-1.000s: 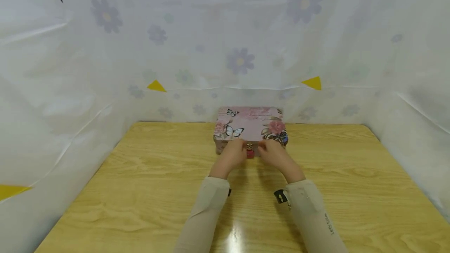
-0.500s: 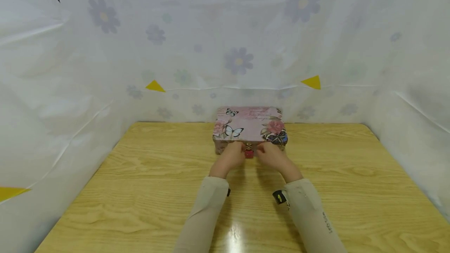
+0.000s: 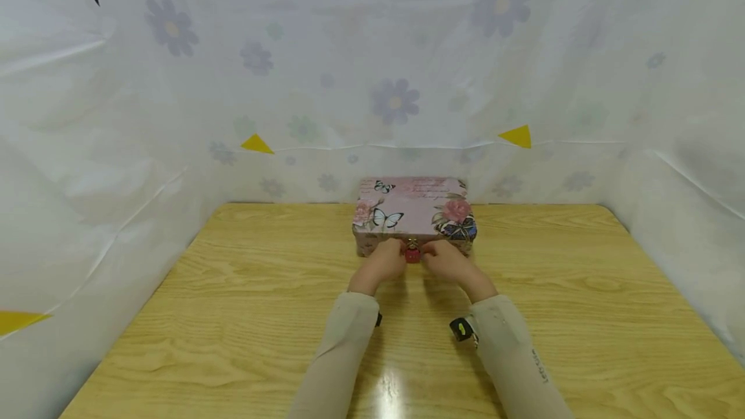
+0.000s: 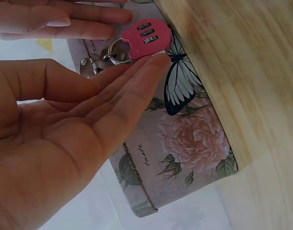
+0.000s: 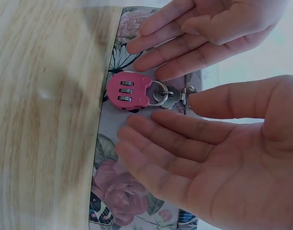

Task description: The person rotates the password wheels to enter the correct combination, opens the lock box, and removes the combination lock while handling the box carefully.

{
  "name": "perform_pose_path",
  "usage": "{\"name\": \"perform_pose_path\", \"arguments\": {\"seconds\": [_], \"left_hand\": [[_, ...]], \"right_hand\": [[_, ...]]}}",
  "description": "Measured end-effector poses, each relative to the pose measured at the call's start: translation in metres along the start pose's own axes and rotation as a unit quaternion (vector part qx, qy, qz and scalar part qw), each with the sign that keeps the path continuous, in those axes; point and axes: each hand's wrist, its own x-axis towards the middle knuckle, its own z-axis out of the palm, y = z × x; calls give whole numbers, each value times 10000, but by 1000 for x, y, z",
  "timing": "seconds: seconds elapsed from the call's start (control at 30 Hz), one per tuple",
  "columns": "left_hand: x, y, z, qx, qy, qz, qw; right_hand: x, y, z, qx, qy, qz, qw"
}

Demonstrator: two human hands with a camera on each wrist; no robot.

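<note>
A pink combination padlock with three number dials hangs by its shackle from the metal clasp on the front of a flowered, butterfly-printed box. The lid is down. My left hand is beside the padlock, fingers nearly straight, their tips at its edge; whether they touch it I cannot tell. On the other side is my right hand, its fingers loosely extended and a small gap between its tips and the padlock. Neither hand holds anything.
The box stands at the back of a wooden table, close to a white flower-printed curtain. Yellow triangles show on the curtain. Each wrist carries a small dark strap device.
My right hand has shifted slightly left, nearer the padlock, and both hands sit a touch lower on the box front. The box and padlock stay in place.
</note>
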Motion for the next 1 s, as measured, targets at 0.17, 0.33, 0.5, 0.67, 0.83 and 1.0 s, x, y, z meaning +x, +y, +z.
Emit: {"name": "perform_pose_path", "arguments": {"seconds": [0.17, 0.33, 0.5, 0.67, 0.83, 1.0], "left_hand": [[1, -2, 1, -166, -47, -37, 9998], [1, -4, 2, -202, -32, 7, 9998], [1, -4, 2, -255, -10, 28, 9997], [2, -6, 3, -270, 47, 11, 9996], [2, -8, 4, -313, 128, 2, 9994], [1, -8, 5, -414, 149, -87, 9990]], "right_hand": [[-2, -2, 0, 147, 22, 160, 9998], [1, 3, 3, 445, 33, 281, 9986], [2, 7, 5, 509, 74, 310, 9982], [4, 9, 6, 595, 101, 379, 9975], [4, 11, 7, 774, 151, 448, 9959], [3, 9, 6, 810, 225, 480, 9953]]}}
